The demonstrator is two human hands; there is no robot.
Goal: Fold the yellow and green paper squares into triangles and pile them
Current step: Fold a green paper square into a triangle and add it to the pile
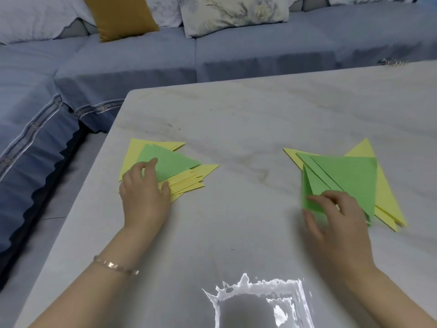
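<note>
Pickup for next fold

On the grey marble desk (260,114), left hand (144,195) rests loosely curved on the folded yellow-and-green paper triangle pile (172,165); right hand (340,223) pinches the right stack's top green paper sheet (350,176), which probably needs lifting clear next.

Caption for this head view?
Left hand touches left yellow-and-green paper pile, right hand pinches right paper pile, on pale table.
</note>
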